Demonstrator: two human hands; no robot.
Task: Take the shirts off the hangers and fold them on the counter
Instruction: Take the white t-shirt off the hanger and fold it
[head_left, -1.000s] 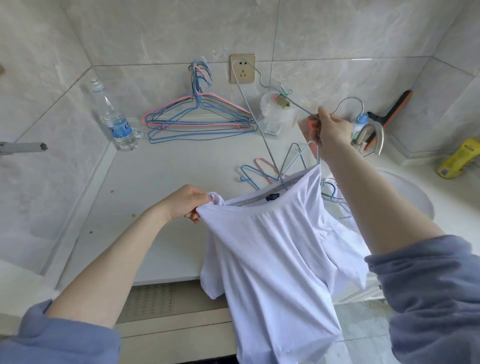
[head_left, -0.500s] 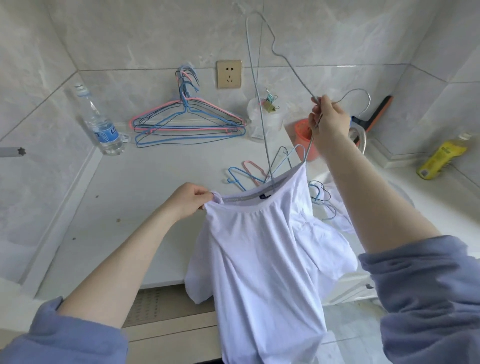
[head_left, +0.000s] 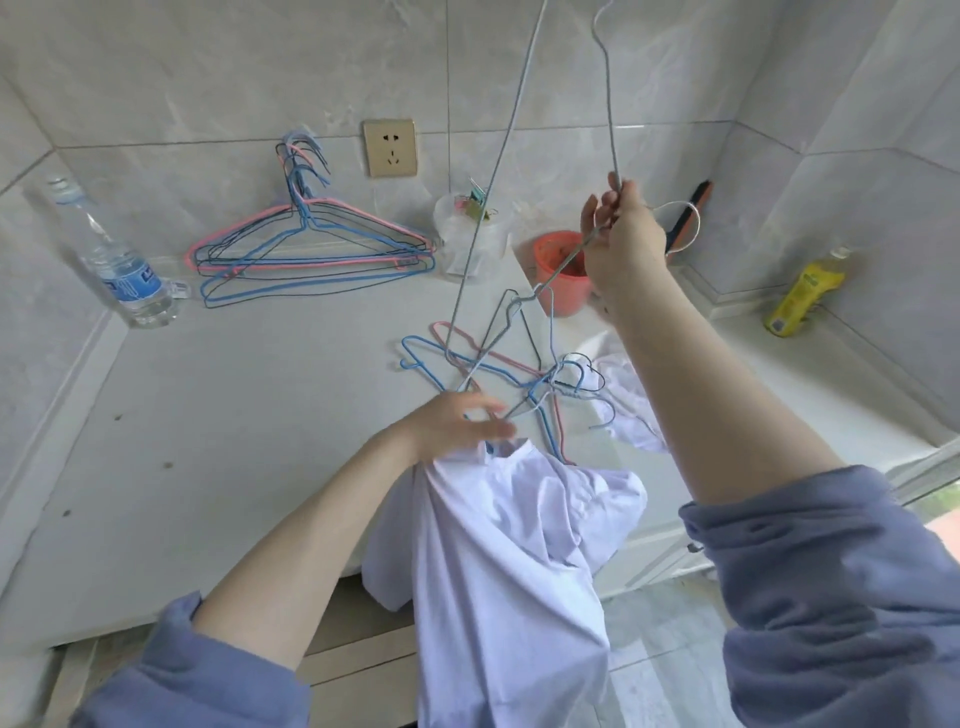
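Note:
A white T-shirt (head_left: 509, 561) hangs over the front edge of the white counter (head_left: 234, 441). My left hand (head_left: 457, 423) grips it at the collar. My right hand (head_left: 621, 244) is raised at the right and holds a silver wire hanger (head_left: 501, 150), whose frame runs up past the top of the view. The hanger is clear of the shirt; its lower corner ends just above my left hand. More white cloth (head_left: 631, 410) with blue and pink hangers (head_left: 540, 387) still in it lies behind my right forearm.
A pile of pink, blue and black wire hangers (head_left: 311, 249) leans on the back wall under a socket (head_left: 389, 148). A water bottle (head_left: 117, 260) stands at the back left. A clear bag of clips (head_left: 470, 228), an orange cup (head_left: 561, 273) and a yellow bottle (head_left: 802, 291) stand at the back right.
My right hand has lifted the silver hanger up and out of the shirt's neck. The freed shirt has dropped and bunched under my left hand, which moved right.

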